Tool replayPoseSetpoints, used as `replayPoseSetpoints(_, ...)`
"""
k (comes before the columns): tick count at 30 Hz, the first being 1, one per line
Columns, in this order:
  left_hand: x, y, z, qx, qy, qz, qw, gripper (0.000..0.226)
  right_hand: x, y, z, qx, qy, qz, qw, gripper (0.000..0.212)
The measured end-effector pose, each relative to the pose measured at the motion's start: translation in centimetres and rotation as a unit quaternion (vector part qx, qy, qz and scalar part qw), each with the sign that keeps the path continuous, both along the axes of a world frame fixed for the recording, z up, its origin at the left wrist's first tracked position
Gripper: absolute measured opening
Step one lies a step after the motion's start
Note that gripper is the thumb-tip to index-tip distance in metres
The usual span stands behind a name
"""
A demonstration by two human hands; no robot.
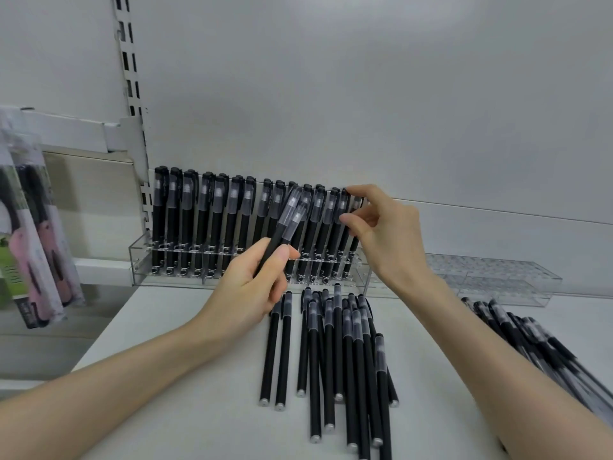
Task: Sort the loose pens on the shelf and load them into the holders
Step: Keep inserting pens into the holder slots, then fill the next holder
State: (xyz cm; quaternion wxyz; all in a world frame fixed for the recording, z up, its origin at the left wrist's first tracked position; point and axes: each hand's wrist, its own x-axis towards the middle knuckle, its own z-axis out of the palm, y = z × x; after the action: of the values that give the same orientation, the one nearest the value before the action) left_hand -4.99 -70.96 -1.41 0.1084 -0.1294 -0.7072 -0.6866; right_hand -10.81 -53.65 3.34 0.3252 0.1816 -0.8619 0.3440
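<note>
Loose pens [331, 360] lay caps-forward nearest; the left hand [252, 287] gripped 2 pens [286, 227] tilted toward the holder [141, 260]; right hand [381, 234], nearer it, pinched its rightmost pen [352, 249].

Filled holder [142, 260] stands behind loose pens [338, 353]; empty holder [497, 277] to its right, another pile [537, 340] before it

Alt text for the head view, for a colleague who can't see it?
The right hand pinches a standing pen in the nearly full holder; the left hand grips two pens. More loose pens lie on the shelf.
</note>
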Motion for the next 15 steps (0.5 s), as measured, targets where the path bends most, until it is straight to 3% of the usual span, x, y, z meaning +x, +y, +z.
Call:
replayPoseSetpoints(3,0.0,-0.1,0.1,0.015,-0.029,-0.013,0.999,0.024,0.9,-0.1,0.2,0.010,0.028,-0.023,0.999,0.026)
replayPoseSetpoints(5,0.1,-0.1,0.0,0.012,-0.028,-0.024,0.999,0.022,1.8,-0.4,0.0,-0.059,0.028,0.022,0.998,0.016)
replayPoseSetpoints(9,0.4,0.2,0.2,-0.008,0.007,-0.051,0.999,0.021,3.4,-1.5,-0.9,-0.168,-0.121,0.196,0.958,0.020)
replayPoseSetpoints(15,0.4,0.2,0.1,-0.003,0.008,-0.048,0.999,0.019,3.1,-1.6,-1.3,-0.277,-0.149,0.253,0.915,0.018)
